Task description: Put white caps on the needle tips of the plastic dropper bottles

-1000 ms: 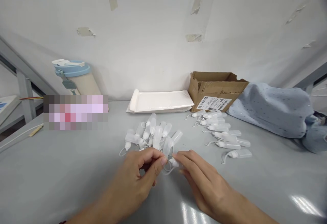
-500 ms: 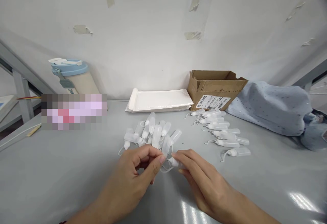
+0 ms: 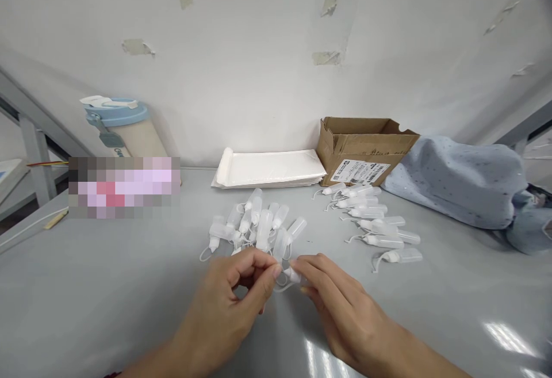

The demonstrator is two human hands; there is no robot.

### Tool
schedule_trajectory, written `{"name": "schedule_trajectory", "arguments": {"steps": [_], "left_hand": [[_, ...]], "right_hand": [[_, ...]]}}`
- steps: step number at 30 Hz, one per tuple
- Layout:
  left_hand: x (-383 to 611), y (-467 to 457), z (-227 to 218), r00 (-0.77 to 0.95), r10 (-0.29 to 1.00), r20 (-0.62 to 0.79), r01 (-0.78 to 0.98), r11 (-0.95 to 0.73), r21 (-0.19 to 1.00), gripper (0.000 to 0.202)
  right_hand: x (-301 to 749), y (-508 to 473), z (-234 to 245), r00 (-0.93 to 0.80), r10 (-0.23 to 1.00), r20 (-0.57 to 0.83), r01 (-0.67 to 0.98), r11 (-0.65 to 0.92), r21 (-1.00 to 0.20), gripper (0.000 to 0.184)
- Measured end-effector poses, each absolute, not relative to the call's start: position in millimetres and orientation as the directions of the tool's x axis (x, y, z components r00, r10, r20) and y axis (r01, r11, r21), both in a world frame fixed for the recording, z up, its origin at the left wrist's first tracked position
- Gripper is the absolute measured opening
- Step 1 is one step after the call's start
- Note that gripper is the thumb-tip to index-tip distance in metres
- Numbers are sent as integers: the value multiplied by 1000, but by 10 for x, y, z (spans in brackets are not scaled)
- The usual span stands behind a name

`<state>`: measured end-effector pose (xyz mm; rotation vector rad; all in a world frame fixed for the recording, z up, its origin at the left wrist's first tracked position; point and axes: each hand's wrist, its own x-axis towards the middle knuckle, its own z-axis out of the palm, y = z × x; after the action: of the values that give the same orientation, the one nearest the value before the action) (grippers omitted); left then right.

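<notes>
In the head view, my right hand (image 3: 345,303) is closed around a small translucent dropper bottle (image 3: 294,276), its white tip pointing left. A thin white cap strap (image 3: 284,289) curves from the bottle to my left hand (image 3: 241,291). That hand pinches the strap's end between thumb and forefinger; the fingertips hide the end itself. Just beyond my fingers lies a loose heap of similar dropper bottles (image 3: 264,229), several with looped straps. To the right, more such bottles (image 3: 368,212) lie in a rough row, one (image 3: 405,256) nearer to me than the others.
White padded envelopes (image 3: 271,170) are stacked against the wall. Beside them stands an open cardboard box (image 3: 366,148) with a label. Bluish cloth (image 3: 457,179) lies at right. A blue-lidded tumbler (image 3: 133,130) and a pixelated patch are at left on the grey table (image 3: 129,286).
My left hand has shifted slightly right, toward the bottle tip, and the strap loop looks smaller. The right hand stays nearly still with its bottle. The heap and row look unchanged.
</notes>
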<state>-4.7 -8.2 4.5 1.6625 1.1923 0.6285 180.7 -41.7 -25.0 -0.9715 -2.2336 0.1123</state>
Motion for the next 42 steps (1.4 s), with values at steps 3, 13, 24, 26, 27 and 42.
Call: {"name": "schedule_trajectory", "arguments": {"steps": [3, 13, 24, 26, 27, 42], "left_hand": [[-35, -113, 51, 372, 926, -69, 421, -103, 901, 25], [-91, -114, 108, 355, 929, -107, 214, 30, 976, 30], [-82, -105, -12, 375, 919, 122, 359, -265, 895, 21], [-80, -118, -33, 381, 913, 148, 319, -280, 906, 20], [-81, -123, -37, 383, 910, 160, 300, -286, 910, 21], [-174, 35, -50, 504, 520, 690, 401, -848, 346, 14]], "right_hand": [[1804, -412, -212, -471, 717, 514, 543, 695, -472, 42], [1829, -388, -99, -398, 774, 493, 386, 628, -675, 36], [1830, -401, -195, -425, 770, 476, 410, 632, -658, 36], [1815, -408, -182, -407, 795, 450, 410, 599, -688, 33], [1808, -412, -173, -397, 806, 439, 407, 583, -703, 32], [1841, -429, -109, -361, 858, 365, 448, 503, -739, 27]]}}
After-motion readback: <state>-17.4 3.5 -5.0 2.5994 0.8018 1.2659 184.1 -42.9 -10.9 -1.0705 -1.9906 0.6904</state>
